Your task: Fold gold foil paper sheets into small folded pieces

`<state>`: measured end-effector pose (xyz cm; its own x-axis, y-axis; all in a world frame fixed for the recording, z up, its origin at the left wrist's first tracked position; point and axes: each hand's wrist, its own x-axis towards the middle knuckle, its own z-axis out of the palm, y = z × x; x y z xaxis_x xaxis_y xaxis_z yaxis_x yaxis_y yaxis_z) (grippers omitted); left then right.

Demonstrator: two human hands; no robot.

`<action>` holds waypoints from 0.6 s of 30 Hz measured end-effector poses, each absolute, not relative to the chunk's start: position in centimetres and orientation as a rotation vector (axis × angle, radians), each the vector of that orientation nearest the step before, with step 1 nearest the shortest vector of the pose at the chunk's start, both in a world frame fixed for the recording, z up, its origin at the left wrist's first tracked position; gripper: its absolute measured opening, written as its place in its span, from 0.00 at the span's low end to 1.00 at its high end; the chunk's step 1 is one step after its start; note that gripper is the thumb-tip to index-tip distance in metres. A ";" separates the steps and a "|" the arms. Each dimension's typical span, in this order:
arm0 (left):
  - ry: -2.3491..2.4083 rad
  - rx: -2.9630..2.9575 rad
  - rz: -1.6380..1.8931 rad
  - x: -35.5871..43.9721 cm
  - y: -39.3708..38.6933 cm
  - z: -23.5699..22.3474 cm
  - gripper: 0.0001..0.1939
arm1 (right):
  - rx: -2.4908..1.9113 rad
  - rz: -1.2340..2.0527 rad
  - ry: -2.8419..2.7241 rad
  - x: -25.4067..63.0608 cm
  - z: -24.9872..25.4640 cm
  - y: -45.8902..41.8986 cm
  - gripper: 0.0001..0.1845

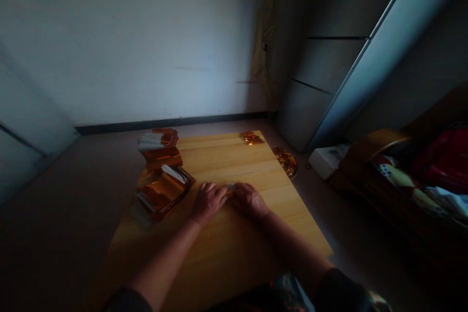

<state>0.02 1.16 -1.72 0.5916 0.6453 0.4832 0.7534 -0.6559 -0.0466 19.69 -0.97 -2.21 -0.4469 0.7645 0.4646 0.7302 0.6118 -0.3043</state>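
Observation:
My left hand (pixel 207 201) and my right hand (pixel 248 200) rest knuckles-up in the middle of a low wooden table (pixel 234 234). Their fingers curl together around a small piece of gold and white foil paper (pixel 230 187), most of it hidden between them. To the left of my left hand lies a stack of shiny gold foil sheets (pixel 163 192). A second stack (pixel 160 146) sits behind it at the table's far left corner.
A folded gold foil piece (pixel 251 137) lies at the table's far edge. Another gold piece (pixel 286 161) is on the floor past the right edge. A white box (pixel 327 160), a wooden bed frame (pixel 369 156) with bedding and a wall stand beyond.

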 end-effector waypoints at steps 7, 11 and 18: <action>-1.065 -2.549 -0.707 0.2 1.3 -1.6 0.09 | -1.365 0.003 -2.194 18.7 -3.5 -1.2 0.10; -1.042 -2.553 -0.690 0.2 1.0 -1.7 0.11 | -1.450 0.007 -2.229 18.3 -3.5 -1.3 0.11; -1.117 -2.586 -0.687 0.7 0.4 -1.1 0.12 | -1.489 0.064 -2.195 18.5 -2.4 -1.3 0.11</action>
